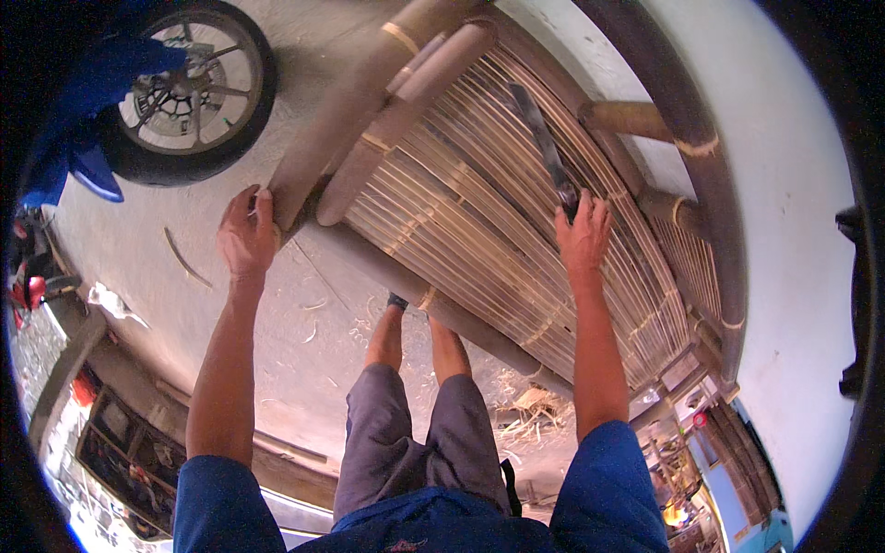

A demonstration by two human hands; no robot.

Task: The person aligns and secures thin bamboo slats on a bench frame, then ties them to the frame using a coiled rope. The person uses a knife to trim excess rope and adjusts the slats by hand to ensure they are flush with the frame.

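Observation:
A long knife (544,143) with a dark blade and black handle is in my right hand (584,232). Its blade slants up and to the left, over the slatted bamboo seat (470,212) of a bench. My left hand (249,232) is closed at the near end of a thick brown bamboo pole (323,138), thumb against it; part of its grip is hidden. A shorter bamboo piece (406,120) lies alongside that pole. The seat's front rail (396,267), another thick bamboo pole, runs just before my legs.
A motorbike wheel (194,92) stands at the far left beside blue bodywork. The bench's bamboo backrest (710,184) is close to the pale wall (793,203) on the right. Bamboo shavings (535,410) litter the floor near my legs. A dark wooden rack (129,452) sits at lower left.

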